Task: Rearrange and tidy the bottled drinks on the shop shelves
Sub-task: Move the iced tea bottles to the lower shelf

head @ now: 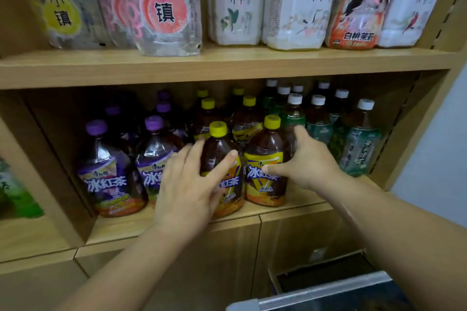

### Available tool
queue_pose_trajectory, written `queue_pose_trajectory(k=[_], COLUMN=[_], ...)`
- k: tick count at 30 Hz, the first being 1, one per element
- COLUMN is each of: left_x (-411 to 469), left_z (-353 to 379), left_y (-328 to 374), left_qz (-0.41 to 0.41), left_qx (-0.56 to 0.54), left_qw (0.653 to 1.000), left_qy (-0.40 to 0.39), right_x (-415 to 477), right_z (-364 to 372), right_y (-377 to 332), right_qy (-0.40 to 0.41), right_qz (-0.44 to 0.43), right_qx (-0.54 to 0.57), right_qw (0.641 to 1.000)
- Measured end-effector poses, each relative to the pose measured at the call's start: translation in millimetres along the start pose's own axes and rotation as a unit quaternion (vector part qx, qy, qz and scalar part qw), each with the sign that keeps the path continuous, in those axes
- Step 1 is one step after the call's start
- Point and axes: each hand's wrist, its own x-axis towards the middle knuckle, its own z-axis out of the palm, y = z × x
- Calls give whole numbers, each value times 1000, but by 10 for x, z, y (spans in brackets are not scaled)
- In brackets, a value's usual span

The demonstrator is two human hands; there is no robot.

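The two front iced-tea bottles are what I'm working on. The left yellow-capped bottle (219,156), brown plastic with a yellow label, stands upright near the front edge of the lower wooden shelf (121,227). My left hand (187,184) clasps it, fingers reaching along its left flank and thumb laid across the front of the label. The right yellow-capped bottle (269,156), its twin, stands just beside it; whether the two touch I cannot tell. My right hand (309,159) wraps it from the far side, fingers behind its shoulder and thumb on the label.

I take each from its outer side, I judge, so I can draw the pair together and line them up with the yellow-capped bottles (249,108) ranked behind.

The shelf is sorted in columns by flavour. The purple-capped bottles (111,169) with purple labels stand just left of my pair. The white-capped bottles (361,144) with green labels stand to the right, which leaves little room either side.

Above, the upper wooden shelf (227,65) carries clear peach-printed bottles (166,12) and tall white tea bottles (295,7).
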Motion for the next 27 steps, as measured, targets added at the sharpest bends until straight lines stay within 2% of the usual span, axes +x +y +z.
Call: queue_pose_trajectory(k=[6,14,18,24,27], left_x=[109,305,371,340,358], left_z=[-22,-44,-31,17,26], left_y=[-132,-331,-396,-464,-486], left_qz=[25,45,49,75,76], left_qx=[46,126,126,111,108], left_qw=[998,984,982,985,984], left_qy=[-34,-121,-131,-111,-119], right_x=[-28,-59,-67,41,116], right_z=[-26,-5,1,-6,55], right_y=[-73,-116,-114,-146,-217], right_qy=[-28,-11,0,-40,-37], right_qz=[-25,-27,-39,-36,-55], right_qx=[-4,-58,-53,-55,-88], right_qw=[999,998,998,997,994])
